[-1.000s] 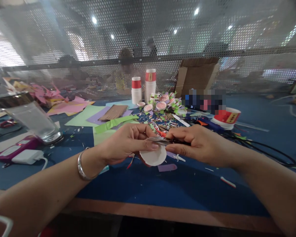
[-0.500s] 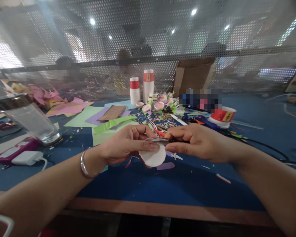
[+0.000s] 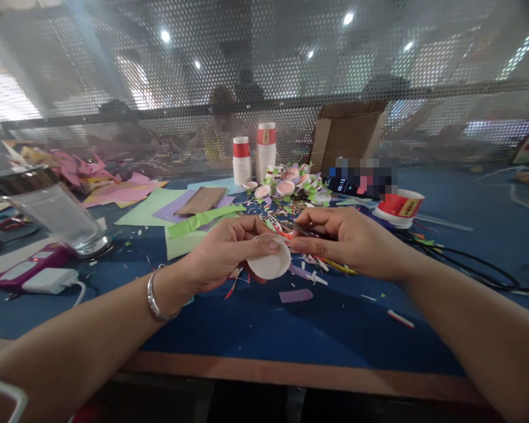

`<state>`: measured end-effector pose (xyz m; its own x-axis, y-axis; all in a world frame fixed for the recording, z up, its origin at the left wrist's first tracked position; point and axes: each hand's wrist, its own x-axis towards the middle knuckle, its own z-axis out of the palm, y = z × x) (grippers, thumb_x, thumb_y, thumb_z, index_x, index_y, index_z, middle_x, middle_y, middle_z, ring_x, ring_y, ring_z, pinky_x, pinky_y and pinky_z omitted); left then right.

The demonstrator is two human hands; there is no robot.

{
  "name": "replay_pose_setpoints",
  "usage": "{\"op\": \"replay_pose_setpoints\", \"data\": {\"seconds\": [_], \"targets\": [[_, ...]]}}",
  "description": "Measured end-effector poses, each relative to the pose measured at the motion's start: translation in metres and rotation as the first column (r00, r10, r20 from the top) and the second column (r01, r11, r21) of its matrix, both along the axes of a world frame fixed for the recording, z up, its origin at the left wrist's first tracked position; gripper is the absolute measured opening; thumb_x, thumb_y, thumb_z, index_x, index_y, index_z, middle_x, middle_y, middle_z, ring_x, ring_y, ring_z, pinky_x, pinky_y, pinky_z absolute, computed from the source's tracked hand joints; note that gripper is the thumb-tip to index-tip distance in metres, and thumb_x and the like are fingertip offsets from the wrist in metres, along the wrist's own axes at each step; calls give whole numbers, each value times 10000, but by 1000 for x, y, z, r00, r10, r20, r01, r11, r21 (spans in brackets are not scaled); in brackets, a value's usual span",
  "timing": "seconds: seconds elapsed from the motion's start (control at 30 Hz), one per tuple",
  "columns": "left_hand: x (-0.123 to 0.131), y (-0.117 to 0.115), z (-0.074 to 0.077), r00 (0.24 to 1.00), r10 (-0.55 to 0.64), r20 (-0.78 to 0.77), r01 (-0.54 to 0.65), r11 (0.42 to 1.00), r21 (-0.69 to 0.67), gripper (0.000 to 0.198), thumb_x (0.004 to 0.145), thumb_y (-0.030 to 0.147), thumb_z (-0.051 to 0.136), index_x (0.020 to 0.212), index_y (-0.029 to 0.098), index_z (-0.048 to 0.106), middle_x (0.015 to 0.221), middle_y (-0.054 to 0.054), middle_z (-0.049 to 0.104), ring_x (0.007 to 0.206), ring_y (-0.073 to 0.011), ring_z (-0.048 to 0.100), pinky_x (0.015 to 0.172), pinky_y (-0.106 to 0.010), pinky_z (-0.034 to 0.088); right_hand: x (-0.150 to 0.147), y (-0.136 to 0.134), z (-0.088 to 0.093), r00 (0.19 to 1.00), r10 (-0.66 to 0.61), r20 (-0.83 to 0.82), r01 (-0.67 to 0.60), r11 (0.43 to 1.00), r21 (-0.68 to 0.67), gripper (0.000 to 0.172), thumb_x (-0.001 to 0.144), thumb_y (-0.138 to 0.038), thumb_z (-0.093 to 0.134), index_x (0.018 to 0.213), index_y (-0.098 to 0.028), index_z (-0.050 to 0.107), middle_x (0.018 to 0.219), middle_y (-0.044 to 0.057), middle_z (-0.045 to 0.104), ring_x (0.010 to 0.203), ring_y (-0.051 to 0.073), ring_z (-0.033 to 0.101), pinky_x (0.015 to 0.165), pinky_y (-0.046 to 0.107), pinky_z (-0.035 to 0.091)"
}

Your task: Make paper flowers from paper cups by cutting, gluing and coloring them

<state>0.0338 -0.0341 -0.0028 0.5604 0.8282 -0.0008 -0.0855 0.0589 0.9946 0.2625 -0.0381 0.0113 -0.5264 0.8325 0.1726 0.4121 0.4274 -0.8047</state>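
Observation:
Above the table's near half, my left hand (image 3: 229, 249) is closed on a shallow white paper cup bottom (image 3: 271, 267), its thumb over the upper rim and its hollow facing me. Just right of it, my right hand (image 3: 350, 241) pinches a thin dark metal tool (image 3: 311, 230) between thumb and fingers. Most of that tool is hidden by the fingers, so its exact kind is unclear. The right thumb tip is close to the cup bottom's right edge. Paper scraps lie behind and below both hands, with a purple paper strip (image 3: 295, 295) in front.
Two stacks of paper cups (image 3: 266, 153) stand at the back beside a pile of pink-faced paper discs (image 3: 285, 188). A red-and-white paper bowl (image 3: 401, 208) is at right. On the left are coloured sheets (image 3: 136, 208), a glass jar (image 3: 59, 214) and a purple power strip (image 3: 30, 270).
The cup bottom has tipped, so its hollow and rim now show. My right hand has shifted slightly up and left, and its metal tool is now tilted.

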Motion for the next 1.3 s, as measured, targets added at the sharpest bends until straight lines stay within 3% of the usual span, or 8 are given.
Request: {"op": "replay_pose_setpoints", "data": {"seconds": [0.1,0.27,0.4,0.5,0.73,0.93,1.17,1.3], "targets": [[2,0,-1,999,13,-39,-12,1000,26,293,763,320,841,795,130,619,680,-24,712,499,-71,591,441,-156,430,-1,0,-2,998,-12,-54,13,999,31,358,850,-520,734,912,-181,636,795,8,606,700,138,514,621,271,407],[6,-1,-7,997,17,-76,-16,1000,18,351,727,359,869,843,130,630,695,-12,695,560,-88,617,471,-162,444,-5,-2,-6,998,17,-55,-20,999,-47,330,843,-484,736,895,-172,642,758,-4,590,668,132,496,584,263,378],[7,-1,-11,998,37,-47,-36,999,25,366,749,345,858,932,147,610,732,-7,708,583,-93,631,506,-175,455,-8,-2,-8,999,16,-40,-17,999,-44,288,852,-445,718,862,-168,640,708,-28,545,637,114,457,564,249,353],[7,-1,-10,999,42,-1,-42,999,14,321,754,293,858,874,142,602,710,6,689,573,-76,610,524,-175,451,-10,-1,-8,997,24,-76,-30,996,-79,259,842,-409,716,825,-169,618,704,-31,551,636,109,469,575,243,371],[5,-4,-5,974,-132,184,159,978,-137,225,801,197,797,790,161,575,703,30,657,497,-55,572,439,-153,424,-13,-9,-2,958,121,-259,-159,978,-133,151,854,-268,653,766,-169,581,649,-53,460,569,77,360,521,232,291],[5,-6,0,950,-233,208,274,941,-197,220,789,231,799,793,152,594,622,22,613,454,-58,527,391,-145,378,-14,-14,1,927,196,-319,-238,966,-99,156,875,-258,651,769,-168,581,658,-55,454,572,76,345,521,232,293],[6,-7,-3,995,-77,71,76,997,20,267,797,193,809,885,157,560,757,13,671,635,-65,605,606,-166,473,-14,-7,-6,980,129,-152,-141,987,-73,121,828,-262,657,804,-165,590,698,-35,509,621,98,437,554,232,344],[7,-6,-9,997,-71,20,67,984,163,282,819,239,791,860,169,520,754,11,650,669,-85,597,645,-203,470,-14,-4,-12,988,107,-109,-118,988,-96,105,801,-249,664,840,-163,617,686,-41,535,603,98,459,546,226,346]]}}
